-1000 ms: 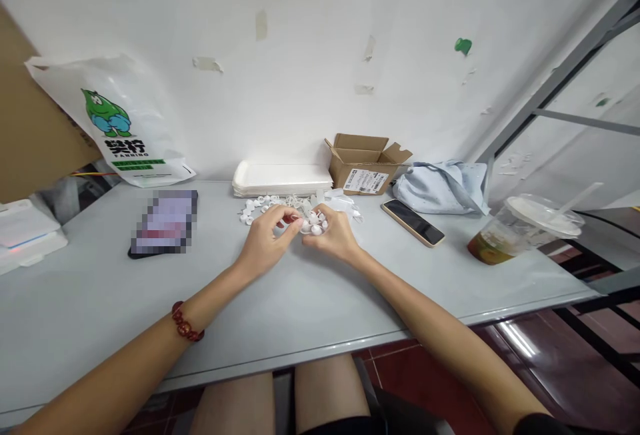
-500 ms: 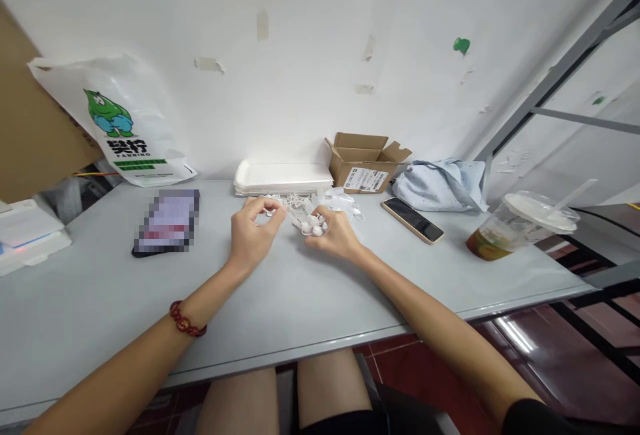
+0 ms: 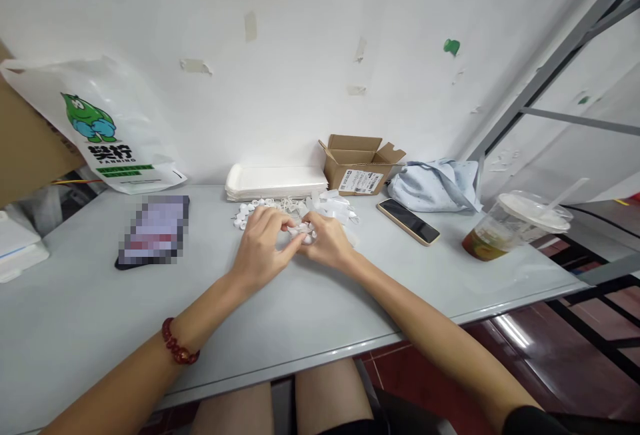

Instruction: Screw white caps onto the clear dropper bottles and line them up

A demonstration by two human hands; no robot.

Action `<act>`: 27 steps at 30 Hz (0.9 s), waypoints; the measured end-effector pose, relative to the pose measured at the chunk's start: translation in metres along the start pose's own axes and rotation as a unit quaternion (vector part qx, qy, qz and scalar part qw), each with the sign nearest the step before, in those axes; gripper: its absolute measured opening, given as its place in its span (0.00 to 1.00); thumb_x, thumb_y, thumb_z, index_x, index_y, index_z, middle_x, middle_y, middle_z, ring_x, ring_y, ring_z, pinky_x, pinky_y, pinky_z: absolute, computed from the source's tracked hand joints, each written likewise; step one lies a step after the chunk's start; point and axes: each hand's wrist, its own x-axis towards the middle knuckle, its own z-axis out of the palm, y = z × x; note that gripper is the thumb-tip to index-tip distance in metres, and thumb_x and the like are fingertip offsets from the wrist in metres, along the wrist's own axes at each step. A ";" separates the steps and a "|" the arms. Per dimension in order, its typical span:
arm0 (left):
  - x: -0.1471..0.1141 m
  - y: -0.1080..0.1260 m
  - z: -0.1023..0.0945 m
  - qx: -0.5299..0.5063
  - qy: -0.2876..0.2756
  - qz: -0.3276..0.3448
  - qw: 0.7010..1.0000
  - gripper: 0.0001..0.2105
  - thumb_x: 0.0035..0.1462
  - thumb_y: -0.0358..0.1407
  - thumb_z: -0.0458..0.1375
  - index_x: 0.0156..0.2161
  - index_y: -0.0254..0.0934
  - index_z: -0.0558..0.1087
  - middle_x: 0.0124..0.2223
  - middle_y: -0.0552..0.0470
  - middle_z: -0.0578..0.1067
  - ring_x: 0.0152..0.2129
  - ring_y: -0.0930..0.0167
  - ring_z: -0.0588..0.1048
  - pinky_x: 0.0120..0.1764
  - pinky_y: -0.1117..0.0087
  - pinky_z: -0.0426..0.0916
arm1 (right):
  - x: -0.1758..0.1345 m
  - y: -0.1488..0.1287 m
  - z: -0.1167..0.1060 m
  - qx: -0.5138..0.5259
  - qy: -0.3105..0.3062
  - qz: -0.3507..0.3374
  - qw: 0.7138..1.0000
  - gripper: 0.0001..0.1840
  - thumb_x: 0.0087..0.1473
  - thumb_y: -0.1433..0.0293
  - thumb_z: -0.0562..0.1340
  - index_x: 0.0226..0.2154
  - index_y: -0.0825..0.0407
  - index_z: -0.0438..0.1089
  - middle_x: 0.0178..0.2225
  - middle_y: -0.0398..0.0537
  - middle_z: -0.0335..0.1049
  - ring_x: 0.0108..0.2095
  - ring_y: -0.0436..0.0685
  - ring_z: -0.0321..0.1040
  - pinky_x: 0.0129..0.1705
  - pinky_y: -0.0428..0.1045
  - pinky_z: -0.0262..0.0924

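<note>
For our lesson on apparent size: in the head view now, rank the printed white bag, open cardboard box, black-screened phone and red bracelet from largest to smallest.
1. Printed white bag
2. Open cardboard box
3. Black-screened phone
4. Red bracelet

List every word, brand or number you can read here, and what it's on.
"FANNING": white bag
"樊柠" (apparently; stylised): same bag
Green bands on the bag: too small to read
Label on the cardboard box: too small
Drink cup: print too blurred
Left phone: screen pixelated, unreadable
</note>
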 end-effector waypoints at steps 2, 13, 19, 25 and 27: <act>0.000 0.000 0.001 0.002 -0.008 -0.002 1.000 0.06 0.55 0.33 0.57 0.27 0.38 0.69 0.26 0.52 0.70 0.30 0.67 0.66 0.36 0.65 0.62 | 0.000 0.002 0.001 -0.012 0.003 -0.004 1.000 0.16 0.42 0.66 0.63 0.35 0.54 0.65 0.32 0.50 0.72 0.28 0.54 0.64 0.29 0.47 0.50; 0.003 0.005 -0.002 -0.061 -0.004 -0.074 0.995 0.10 0.54 0.33 0.54 0.23 0.40 0.68 0.24 0.53 0.68 0.28 0.68 0.65 0.34 0.66 0.63 | 0.003 0.001 -0.003 -0.001 -0.020 0.009 1.000 0.17 0.41 0.67 0.63 0.37 0.53 0.65 0.32 0.49 0.71 0.29 0.54 0.65 0.29 0.46 0.50; 0.002 0.001 -0.004 -0.064 0.005 -0.086 0.994 0.10 0.54 0.32 0.54 0.22 0.39 0.66 0.24 0.53 0.68 0.28 0.68 0.65 0.34 0.67 0.63 | 0.003 0.000 -0.004 -0.020 -0.048 0.007 0.999 0.15 0.41 0.67 0.63 0.35 0.54 0.65 0.31 0.48 0.71 0.26 0.53 0.62 0.26 0.46 0.47; 0.008 -0.012 -0.010 -0.099 0.000 -0.181 0.979 0.10 0.55 0.36 0.53 0.23 0.39 0.68 0.26 0.54 0.71 0.31 0.68 0.68 0.38 0.67 0.63 | 0.002 0.002 -0.007 -0.033 -0.057 0.002 0.998 0.17 0.40 0.66 0.64 0.36 0.53 0.65 0.32 0.48 0.71 0.27 0.54 0.63 0.26 0.46 0.46; 0.008 -0.014 -0.009 -0.122 -0.041 -0.195 0.972 0.11 0.56 0.38 0.52 0.25 0.39 0.70 0.29 0.53 0.73 0.33 0.68 0.69 0.40 0.66 0.63 | 0.001 0.001 -0.006 -0.048 -0.064 -0.004 0.997 0.18 0.40 0.67 0.63 0.37 0.53 0.64 0.33 0.49 0.71 0.27 0.54 0.64 0.26 0.46 0.46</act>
